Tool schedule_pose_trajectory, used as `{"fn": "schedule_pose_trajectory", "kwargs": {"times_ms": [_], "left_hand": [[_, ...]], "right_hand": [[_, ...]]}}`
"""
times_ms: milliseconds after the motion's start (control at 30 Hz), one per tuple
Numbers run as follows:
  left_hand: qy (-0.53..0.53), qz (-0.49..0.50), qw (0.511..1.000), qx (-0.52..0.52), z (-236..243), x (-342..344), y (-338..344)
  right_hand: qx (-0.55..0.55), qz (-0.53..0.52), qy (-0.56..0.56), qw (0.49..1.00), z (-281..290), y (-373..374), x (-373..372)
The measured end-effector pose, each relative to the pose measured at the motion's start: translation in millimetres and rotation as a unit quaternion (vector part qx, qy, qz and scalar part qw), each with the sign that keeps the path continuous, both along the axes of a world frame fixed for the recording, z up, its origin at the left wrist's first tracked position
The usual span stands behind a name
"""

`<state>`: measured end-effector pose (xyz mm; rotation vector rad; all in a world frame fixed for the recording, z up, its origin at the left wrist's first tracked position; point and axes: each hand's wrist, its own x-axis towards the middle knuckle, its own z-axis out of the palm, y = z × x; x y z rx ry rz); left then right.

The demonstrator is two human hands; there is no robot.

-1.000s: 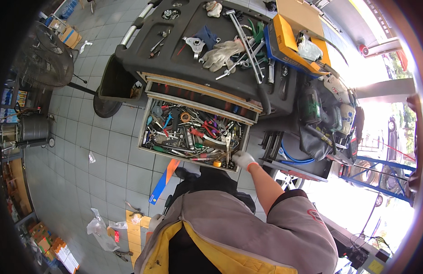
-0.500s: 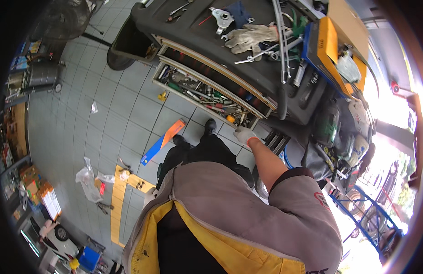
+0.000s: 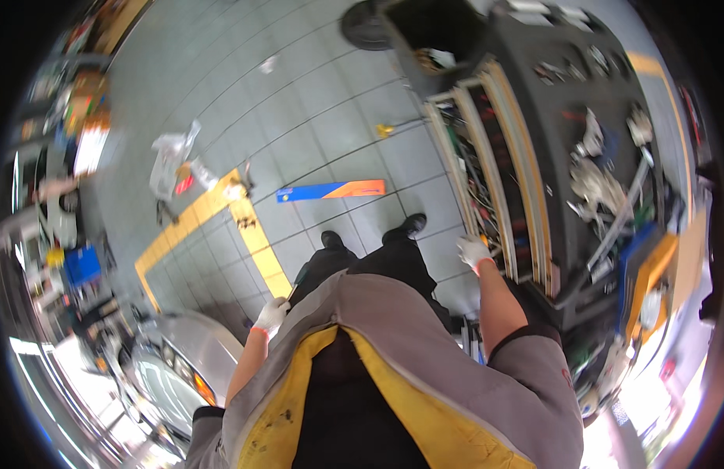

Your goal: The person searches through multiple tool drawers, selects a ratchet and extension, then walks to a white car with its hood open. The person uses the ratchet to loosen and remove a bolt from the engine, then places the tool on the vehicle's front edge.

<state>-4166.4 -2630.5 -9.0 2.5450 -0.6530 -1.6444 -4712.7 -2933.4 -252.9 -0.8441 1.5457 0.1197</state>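
Note:
My right hand (image 3: 473, 252), in a white glove, is at the near end of a narrow-open tool drawer (image 3: 450, 160), its fingers loosely apart. Tools (image 3: 477, 205) show in the drawer's gap, and other drawer edges lie beside it. The dark cart top (image 3: 538, 105) carries pale gloves (image 3: 592, 181) and metal tools. My gloved left hand (image 3: 272, 313) is beside my left thigh with its fingers curled; what it holds, if anything, is too small and blurred to make out.
A blue-and-orange strip (image 3: 330, 190) lies on the tiles before my shoes. Yellow floor markings (image 3: 264, 262), a plastic bag (image 3: 170, 160) and a silver car (image 3: 182, 367) are leftward. A dark bin (image 3: 428, 23) stands beyond the cart; an orange box (image 3: 651, 277) is right.
The tool drawer has moved mostly inward. My view has swung left, so the cart now runs down the right side. My left hand has come further into sight.

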Motion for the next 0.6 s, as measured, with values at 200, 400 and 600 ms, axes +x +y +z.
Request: {"fn": "schedule_pose_trajectory", "kwargs": {"times_ms": [200,400,600], "left_hand": [[0.048,0.142,0.989,-0.018,-10.7,12.9,41.5],[0.122,0.346,0.928,-0.064,-62.6,76.9,111.3],[0.099,0.446,0.887,-0.066,-83.4,150.4,180.1]], "right_hand": [[0.116,0.004,-0.141,0.983,21.2,-57.5,33.3],[0.007,0.001,0.006,1.000,60.1,-73.8,170.0],[-0.021,0.224,-0.076,0.971,110.7,-63.3,345.8]]}}
